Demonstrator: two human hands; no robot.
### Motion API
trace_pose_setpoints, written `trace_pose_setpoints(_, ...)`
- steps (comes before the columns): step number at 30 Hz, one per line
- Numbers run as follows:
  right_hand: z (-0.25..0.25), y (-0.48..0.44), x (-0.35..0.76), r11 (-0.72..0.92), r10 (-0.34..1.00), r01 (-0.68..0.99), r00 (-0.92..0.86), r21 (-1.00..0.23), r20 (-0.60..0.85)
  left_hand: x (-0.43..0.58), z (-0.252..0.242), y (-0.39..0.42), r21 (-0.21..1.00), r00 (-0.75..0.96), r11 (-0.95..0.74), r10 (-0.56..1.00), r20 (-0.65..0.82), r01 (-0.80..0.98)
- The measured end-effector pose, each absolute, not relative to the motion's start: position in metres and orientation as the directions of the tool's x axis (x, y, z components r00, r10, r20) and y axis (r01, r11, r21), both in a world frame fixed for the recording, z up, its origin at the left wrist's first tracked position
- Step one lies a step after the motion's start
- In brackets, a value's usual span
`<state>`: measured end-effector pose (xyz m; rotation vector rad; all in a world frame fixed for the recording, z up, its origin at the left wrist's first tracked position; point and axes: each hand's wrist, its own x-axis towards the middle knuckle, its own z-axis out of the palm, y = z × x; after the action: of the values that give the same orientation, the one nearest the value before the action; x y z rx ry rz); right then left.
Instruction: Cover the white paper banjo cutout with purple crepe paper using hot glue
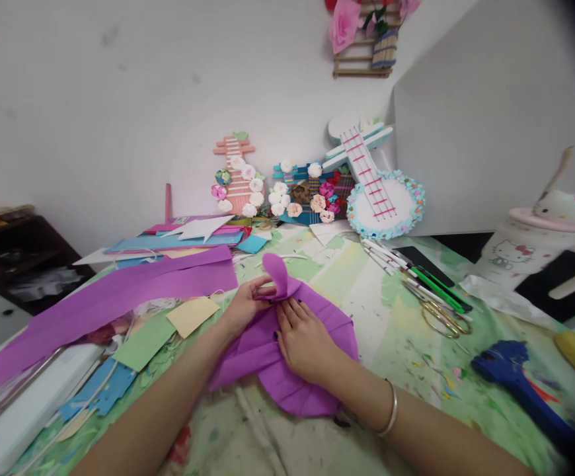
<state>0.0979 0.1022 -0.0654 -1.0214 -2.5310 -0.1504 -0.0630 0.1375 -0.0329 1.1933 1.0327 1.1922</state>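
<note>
A purple pleated sheet (317,330), crepe paper or thin fabric, is fanned into a rounded shape on the table in front of me. My left hand (252,301) pinches its folded upper edge, where a rounded purple flap (275,268) stands up. Across the pleats lies my right hand (300,334), fingers stretched flat and pressing the sheet down, thumb apart. Part of the sheet is hidden under the right hand. Beyond my left hand, a long purple strip (133,297) of like material stretches to the left.
To the right lie gold-handled scissors (441,317), green cutters (436,287), several white sticks (379,254) and a blue glue gun (508,370). A white cup (515,248) stands behind them. Coloured paper pieces (146,340) lie left. Decorated craft instruments (384,205) lean against the wall.
</note>
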Motion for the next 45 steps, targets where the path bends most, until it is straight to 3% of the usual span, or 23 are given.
trace_pose_setpoints(4, -0.061, 0.102, 0.097, 0.721, 0.653, 0.692, -0.661, -0.038, 0.370, -0.052, -0.027, 0.133, 0.977, 0.049, -0.134, 0.991, 0.128, 0.168)
trace_pose_setpoints(10, -0.058, 0.100, 0.096, 0.745, 0.639, 0.667, -0.706, -0.018, 0.306, -0.031, -0.014, 0.128, 0.808, 0.037, -0.200, 0.976, 0.216, 0.555)
trace_pose_setpoints(16, -0.064, 0.100, 0.096, 0.702, 0.666, 0.711, -0.643, -0.028, 0.377, -0.028, -0.014, 0.143, 0.842, -0.159, -0.160, 0.948, 0.277, 0.515)
trace_pose_setpoints(21, -0.065, 0.103, 0.096, 0.706, 0.673, 0.705, -0.641, -0.063, 0.370, -0.046, -0.028, 0.139, 0.910, -0.178, -0.148, 0.957, 0.231, 0.388)
trace_pose_setpoints(24, -0.066, 0.103, 0.096, 0.710, 0.668, 0.700, -0.631, -0.082, 0.395, -0.053, -0.032, 0.122, 0.925, -0.117, -0.146, 0.973, 0.198, 0.350)
trace_pose_setpoints(30, -0.066, 0.106, 0.098, 0.753, 0.648, 0.632, -0.660, -0.186, 0.380, -0.047, -0.036, 0.089, 0.855, 0.333, -0.333, 0.921, 0.204, 0.398)
trace_pose_setpoints(39, -0.049, 0.096, 0.105, 0.632, 0.766, 0.753, -0.571, -0.185, 0.295, -0.052, -0.057, 0.059, 0.724, 0.384, -0.408, 0.899, 0.211, 0.556)
trace_pose_setpoints(42, -0.037, 0.106, 0.122, 0.629, 0.778, 0.702, -0.576, -0.334, 0.253, -0.054, -0.068, 0.057, 0.639, 0.420, -0.465, 0.876, 0.236, 0.612)
trace_pose_setpoints(45, -0.030, 0.130, 0.145, 0.538, 0.838, 0.676, -0.492, -0.505, 0.234, -0.055, -0.072, 0.057, 0.476, 0.543, -0.581, 0.807, 0.232, 0.660)
